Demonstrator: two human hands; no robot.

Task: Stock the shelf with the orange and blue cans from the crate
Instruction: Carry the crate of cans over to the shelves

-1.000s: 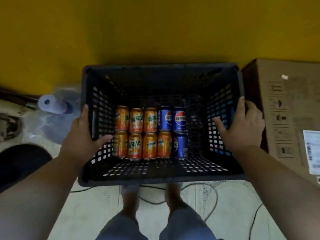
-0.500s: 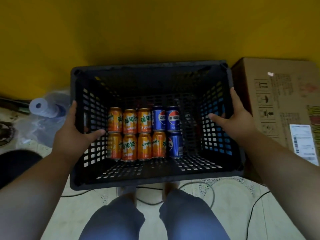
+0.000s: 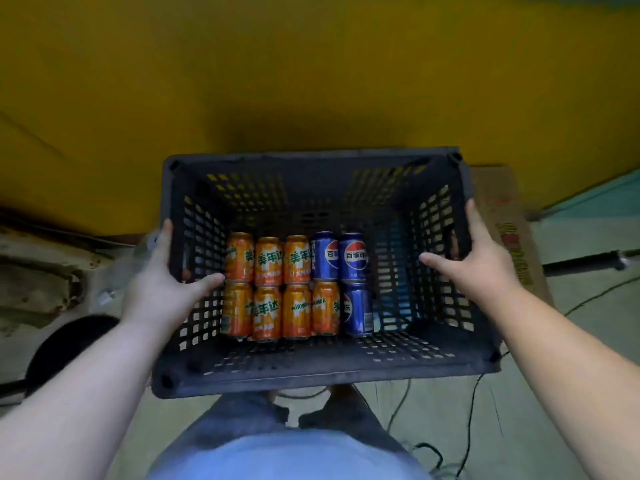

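Both bare forearms reach forward, one on each side of crate [image 3: 325, 372]. Left hand [image 3: 162, 289] clamps crate's left wall: thumb hooked inside over rim, pointing toward crate's middle; fingers run up outer face, index fingertip near top edge. Right hand [image 3: 481, 265] mirrors on crate's right wall: thumb inside, fingers stretched along outside toward far corner. Wrists straight. Legs in blue trousers visible below crate's near edge.

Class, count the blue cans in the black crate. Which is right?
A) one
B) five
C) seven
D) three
D: two blue cans stand at the right end of the far row and one at the right end of the near row; the other seven in the crate are orange cans.
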